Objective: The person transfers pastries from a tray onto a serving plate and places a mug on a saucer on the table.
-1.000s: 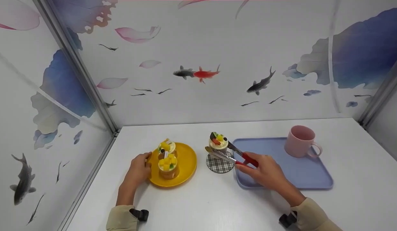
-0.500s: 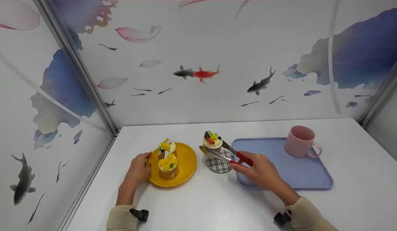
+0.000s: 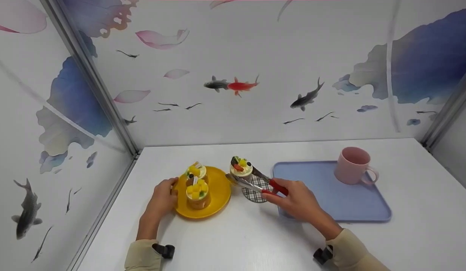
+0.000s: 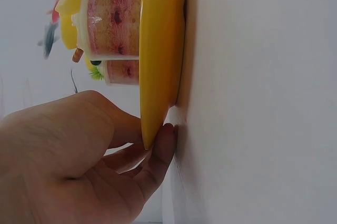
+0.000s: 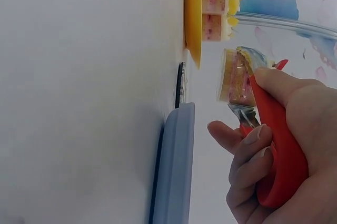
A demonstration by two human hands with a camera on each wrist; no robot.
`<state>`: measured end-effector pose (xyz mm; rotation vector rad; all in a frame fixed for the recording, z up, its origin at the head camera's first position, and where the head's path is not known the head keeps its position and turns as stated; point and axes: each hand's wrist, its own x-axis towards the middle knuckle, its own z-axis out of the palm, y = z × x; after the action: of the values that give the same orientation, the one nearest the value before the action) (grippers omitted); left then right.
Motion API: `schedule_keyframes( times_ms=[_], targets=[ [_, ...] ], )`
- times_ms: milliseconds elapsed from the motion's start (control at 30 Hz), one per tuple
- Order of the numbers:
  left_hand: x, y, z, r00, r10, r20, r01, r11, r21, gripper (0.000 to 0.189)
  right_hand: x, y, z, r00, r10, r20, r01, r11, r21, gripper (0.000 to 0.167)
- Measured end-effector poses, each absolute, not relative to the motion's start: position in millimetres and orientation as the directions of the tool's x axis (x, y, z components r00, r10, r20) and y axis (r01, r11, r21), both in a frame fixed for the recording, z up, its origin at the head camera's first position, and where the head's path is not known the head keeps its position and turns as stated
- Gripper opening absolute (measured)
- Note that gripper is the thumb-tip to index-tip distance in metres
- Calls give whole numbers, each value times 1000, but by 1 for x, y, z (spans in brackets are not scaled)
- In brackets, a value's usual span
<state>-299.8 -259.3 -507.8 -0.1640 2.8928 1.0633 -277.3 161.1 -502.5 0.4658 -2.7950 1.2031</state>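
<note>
Head view: set high, facing forward and down over the white tabletop; farthest. Left wrist view: close, low, turned sideways; round glossy yellow plate edge-on at twelve o'clock. Right wrist view: likewise; rectangular blue tray edge-on at six o'clock. Shared: plate, all three; tray, head and right wrist.

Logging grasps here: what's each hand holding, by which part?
The right hand grips silver metal tongs by the red handles, tips clasping a clear, round cake cup by its sides. The left hand pinches a round yellow plate by its rim.
</note>
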Motion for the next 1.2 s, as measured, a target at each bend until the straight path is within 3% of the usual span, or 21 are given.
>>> schedule_keyframes(
  times_ms=[367, 1200],
  targets=[
    [-301, -259, -508, -994, -72, -82, -108, 763, 638, 54, -278, 152, -505, -957, -246, 156, -282, 650, -706, 67],
    [-299, -259, -507, -995, -60, -75, -94, 756, 648, 53, -280, 123, -506, -943, -290, 166, -321, 650, -688, 61]
  ],
)
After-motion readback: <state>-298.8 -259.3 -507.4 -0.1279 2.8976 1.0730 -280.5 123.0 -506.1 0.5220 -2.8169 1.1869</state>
